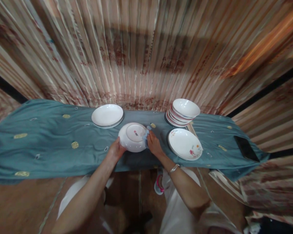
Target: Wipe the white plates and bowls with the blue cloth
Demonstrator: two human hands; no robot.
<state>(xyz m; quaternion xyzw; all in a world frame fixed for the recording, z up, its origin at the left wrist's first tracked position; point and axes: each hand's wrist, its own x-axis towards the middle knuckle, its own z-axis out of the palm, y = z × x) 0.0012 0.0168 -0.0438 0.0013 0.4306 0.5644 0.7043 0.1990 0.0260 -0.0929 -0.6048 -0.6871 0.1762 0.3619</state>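
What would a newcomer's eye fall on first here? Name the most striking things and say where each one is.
First, the upturned plate at the middle of the blue-green tablecloth: the left hand grips its left edge and the right hand presses a small blue rag to its right edge. To the right sit a stack of dishes and, in front of it, a flowered plate; more white plates lie back left.

A long table (141, 162) is draped end to end in a teal cloth (46, 146) dotted with small gold patches. At the far edge, left of the middle, sits a short stack of white plates (107, 115). Right of the middle a taller stack of red-rimmed dishes (183, 112) stands at the far edge. A flowered plate (185, 144) lies just in front of it. A black phone (246, 148) lies near the right end.
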